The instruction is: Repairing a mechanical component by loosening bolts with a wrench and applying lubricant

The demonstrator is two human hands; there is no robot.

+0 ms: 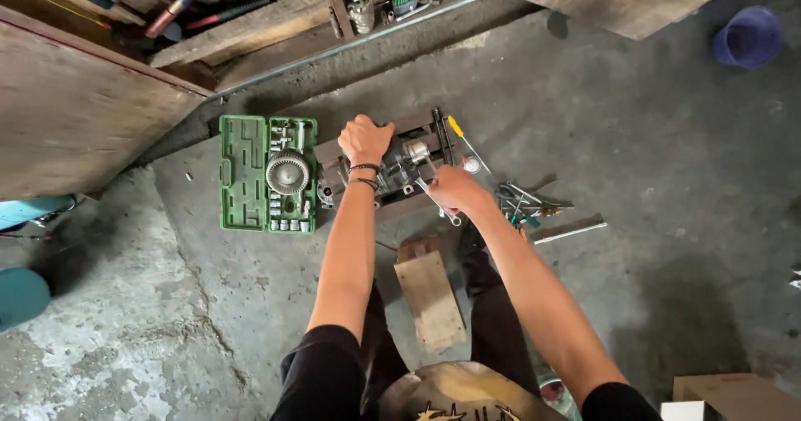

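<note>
A grey metal engine part [399, 169] lies on the concrete floor in front of me. My left hand [365, 138] is closed on its upper left edge, fingers curled over the top. My right hand [450, 191] grips a silver wrench [430, 194] whose head sits against the part near its middle. A shiny cylindrical piece [415, 151] sticks up from the part between my hands.
An open green socket case [267, 173] with a round gear [287, 171] lies left of the part. Loose tools [526, 204] and a yellow-handled screwdriver [457, 129] lie right. A wooden block [430, 292] sits between my legs. A purple bucket [747, 37] stands far right.
</note>
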